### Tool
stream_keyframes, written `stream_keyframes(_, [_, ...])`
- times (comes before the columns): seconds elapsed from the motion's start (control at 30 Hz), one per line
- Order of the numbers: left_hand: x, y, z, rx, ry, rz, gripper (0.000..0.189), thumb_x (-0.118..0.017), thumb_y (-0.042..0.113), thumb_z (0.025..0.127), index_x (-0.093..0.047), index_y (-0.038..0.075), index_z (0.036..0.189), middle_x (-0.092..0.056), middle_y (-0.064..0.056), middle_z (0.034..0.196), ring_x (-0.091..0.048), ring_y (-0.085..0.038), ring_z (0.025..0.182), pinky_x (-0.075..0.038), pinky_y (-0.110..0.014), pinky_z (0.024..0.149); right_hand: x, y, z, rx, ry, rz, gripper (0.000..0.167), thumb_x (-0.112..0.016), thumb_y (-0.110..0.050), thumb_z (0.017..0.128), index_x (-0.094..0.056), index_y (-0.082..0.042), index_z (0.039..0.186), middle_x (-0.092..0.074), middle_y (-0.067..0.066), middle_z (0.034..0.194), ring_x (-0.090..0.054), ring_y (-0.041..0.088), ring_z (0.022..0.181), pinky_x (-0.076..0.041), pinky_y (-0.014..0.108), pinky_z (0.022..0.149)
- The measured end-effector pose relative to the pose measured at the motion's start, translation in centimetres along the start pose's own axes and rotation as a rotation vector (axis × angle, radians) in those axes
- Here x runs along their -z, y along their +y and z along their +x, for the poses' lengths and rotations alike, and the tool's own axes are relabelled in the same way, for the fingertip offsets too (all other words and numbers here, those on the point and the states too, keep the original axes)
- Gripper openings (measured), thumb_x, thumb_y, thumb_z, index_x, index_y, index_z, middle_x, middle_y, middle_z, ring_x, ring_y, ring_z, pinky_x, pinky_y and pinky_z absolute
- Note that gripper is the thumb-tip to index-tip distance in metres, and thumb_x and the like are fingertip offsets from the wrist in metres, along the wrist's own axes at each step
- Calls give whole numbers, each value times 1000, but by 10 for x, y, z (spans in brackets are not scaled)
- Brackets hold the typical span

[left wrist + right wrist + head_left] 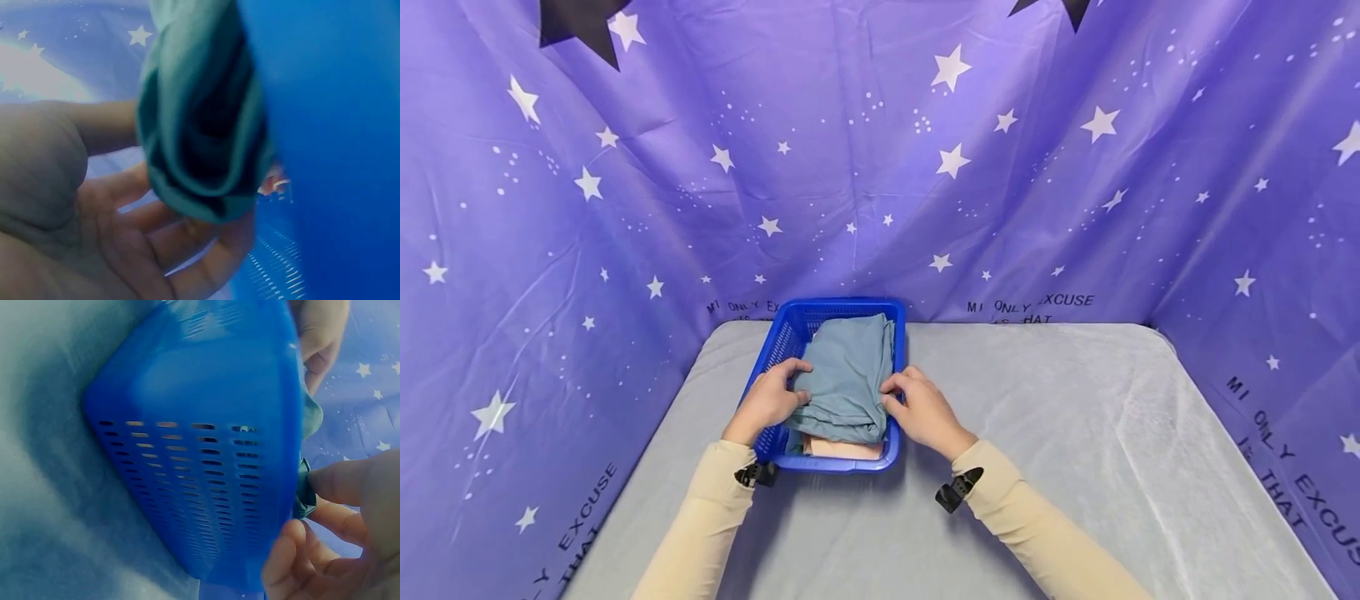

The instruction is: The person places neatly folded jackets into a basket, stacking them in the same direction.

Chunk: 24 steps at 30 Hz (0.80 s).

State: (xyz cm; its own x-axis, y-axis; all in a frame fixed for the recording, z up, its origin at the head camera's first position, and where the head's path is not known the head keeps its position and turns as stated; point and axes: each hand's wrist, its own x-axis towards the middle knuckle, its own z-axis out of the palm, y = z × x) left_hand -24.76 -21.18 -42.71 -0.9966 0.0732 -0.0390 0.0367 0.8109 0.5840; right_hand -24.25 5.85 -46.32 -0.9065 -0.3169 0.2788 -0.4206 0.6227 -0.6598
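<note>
A folded blue-green cloth (847, 373) lies at the top of a blue plastic basket (850, 465); what kind of garment it may be cannot be told. My left hand (769, 403) grips its left edge, thumb on one side and fingers curled round the other. The left wrist view shows that cloth (187, 119) as a thick, drooping fold. On the opposite edge, by the basket's right rim, my right hand (927, 412) pinches the cloth (305, 490) between thumb and fingers. A peach cloth (844, 450) peeks out beneath its near end, its remainder hidden.
The basket stands on a table with a grey cover (1037, 467), near its back edge. A purple curtain (865, 167) printed with stars hangs behind and along both sides. Slots pierce the basket's side wall (206, 381).
</note>
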Motion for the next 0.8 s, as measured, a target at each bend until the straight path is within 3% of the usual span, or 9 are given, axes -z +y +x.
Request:
stream_keyframes(0.2, [6, 6, -3, 6, -73, 80, 44, -73, 22, 94, -62, 15, 135, -57, -24, 145, -51, -47, 134, -48, -61, 100, -8, -2, 2, 63, 21, -132, 5, -76, -18, 91, -77, -15, 96, -60, 0, 100, -52, 21, 91, -47, 38, 82])
stream_keyframes(0.43, [15, 16, -6, 6, -92, 205, 46, -73, 31, 94, -62, 15, 135, -63, -18, 139, -57, -43, 126, -50, -60, 96, -15, -1, 4, 81, 17, -231, 9, -75, -22, 92, -79, -17, 97, -62, 10, 137, -49, 37, 119, -39, 55, 99])
stream_keyframes(0.53, [18, 20, -7, 7, -115, 225, 49, -73, 34, 95, -61, 15, 138, -65, -17, 136, -60, -40, 120, -52, -58, 93, -16, 0, 5, 74, 0, -257, 11, -71, -23, 94, -80, -18, 98, -60, 11, 144, -47, 40, 129, -34, 60, 106])
stream_keyframes(0.8, [20, 21, 3, -26, -225, 241, 49, -73, 33, 94, -61, 14, 138, -66, -16, 133, -60, -31, 111, -50, -55, 95, -17, 1, 8, 81, -105, -357, 16, -64, -27, 99, -79, -20, 100, -61, 6, 144, -54, 39, 122, -30, 61, 109])
